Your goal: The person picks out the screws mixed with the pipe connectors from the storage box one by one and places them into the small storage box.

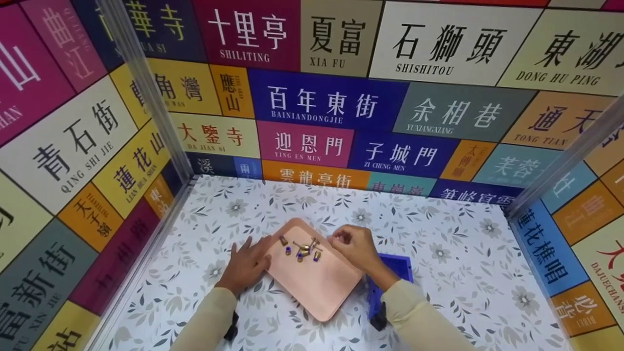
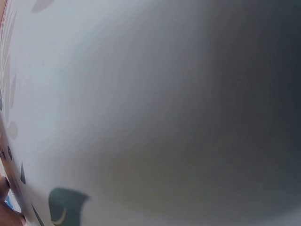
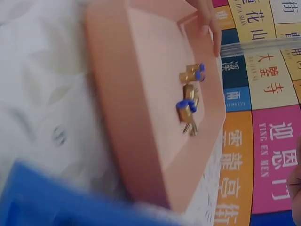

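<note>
A shallow pink tray (image 1: pixel 319 292) lies slantwise on the floral surface. Several small brass fittings with blue ends (image 1: pixel 303 251) are loosely grouped toward its far end; the right wrist view shows these brass fittings (image 3: pixel 188 106) too. At the tray's left edge rests my left hand (image 1: pixel 248 263), its fingers spread. Over the right rim is my right hand (image 1: pixel 357 247), with bent fingers and the thumb near the index finger. Whether something small is between those fingertips is hidden. The right wrist view catches only part of the right hand (image 3: pixel 295 188).
A blue bin (image 1: pixel 397 268) stands right of the tray, partly covered by the right forearm. Walls with colourful Chinese place-name signs (image 1: pixel 326 100) enclose the back and sides, with clear strips at the corners. White floral cloth (image 1: pixel 463 292) covers the work surface.
</note>
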`<state>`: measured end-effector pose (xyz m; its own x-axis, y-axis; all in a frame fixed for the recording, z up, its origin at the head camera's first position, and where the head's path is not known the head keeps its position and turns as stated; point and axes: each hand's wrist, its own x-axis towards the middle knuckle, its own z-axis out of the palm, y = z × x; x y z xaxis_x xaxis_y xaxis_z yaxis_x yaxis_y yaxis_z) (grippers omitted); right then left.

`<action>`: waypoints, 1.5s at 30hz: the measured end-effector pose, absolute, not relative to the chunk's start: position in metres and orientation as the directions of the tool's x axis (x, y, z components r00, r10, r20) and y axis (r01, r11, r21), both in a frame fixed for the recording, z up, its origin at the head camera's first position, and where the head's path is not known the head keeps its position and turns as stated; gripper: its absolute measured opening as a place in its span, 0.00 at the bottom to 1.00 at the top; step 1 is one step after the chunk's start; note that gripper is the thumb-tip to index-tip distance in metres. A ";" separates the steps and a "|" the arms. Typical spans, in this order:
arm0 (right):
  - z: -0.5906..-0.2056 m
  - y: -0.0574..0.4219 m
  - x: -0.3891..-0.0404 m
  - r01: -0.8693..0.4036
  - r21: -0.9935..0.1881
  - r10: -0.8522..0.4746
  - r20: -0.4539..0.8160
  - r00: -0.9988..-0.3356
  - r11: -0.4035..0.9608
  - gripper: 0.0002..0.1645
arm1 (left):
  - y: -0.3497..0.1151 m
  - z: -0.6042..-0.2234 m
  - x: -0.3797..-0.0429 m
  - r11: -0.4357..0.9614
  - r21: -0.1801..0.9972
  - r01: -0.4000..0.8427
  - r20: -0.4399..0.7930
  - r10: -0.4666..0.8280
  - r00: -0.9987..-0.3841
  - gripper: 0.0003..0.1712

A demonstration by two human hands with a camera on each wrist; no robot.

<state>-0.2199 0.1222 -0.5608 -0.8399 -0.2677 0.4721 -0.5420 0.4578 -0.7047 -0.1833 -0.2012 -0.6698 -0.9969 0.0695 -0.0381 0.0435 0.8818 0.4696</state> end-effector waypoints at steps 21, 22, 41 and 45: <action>-0.617 0.037 -0.269 -0.512 -0.676 -0.380 0.350 -0.856 0.531 0.09 | -0.199 -0.672 -0.184 0.889 0.456 0.043 -0.034 0.065 -0.997 0.35; -0.618 0.035 -0.270 -0.513 -0.669 -0.390 0.342 -0.855 0.538 0.09 | -0.199 -0.671 -0.184 0.888 0.457 0.038 -0.041 0.064 -0.997 0.35; -0.642 0.021 -0.277 -0.482 -0.626 -0.407 0.273 -0.872 0.612 0.11 | -0.201 -0.667 -0.186 0.890 0.456 0.024 -0.053 0.054 -0.997 0.34; -0.650 0.022 -0.276 -0.524 -0.566 -0.433 0.300 -0.850 0.637 0.11 | -0.203 -0.670 -0.183 0.895 0.445 0.038 -0.033 0.059 -0.998 0.34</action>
<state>-0.2765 0.0221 -0.6501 -0.8501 -0.4328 0.2999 -0.5238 0.6369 -0.5657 -0.1831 -0.2027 -0.6698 -0.9977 0.0588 -0.0330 0.0380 0.8946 0.4452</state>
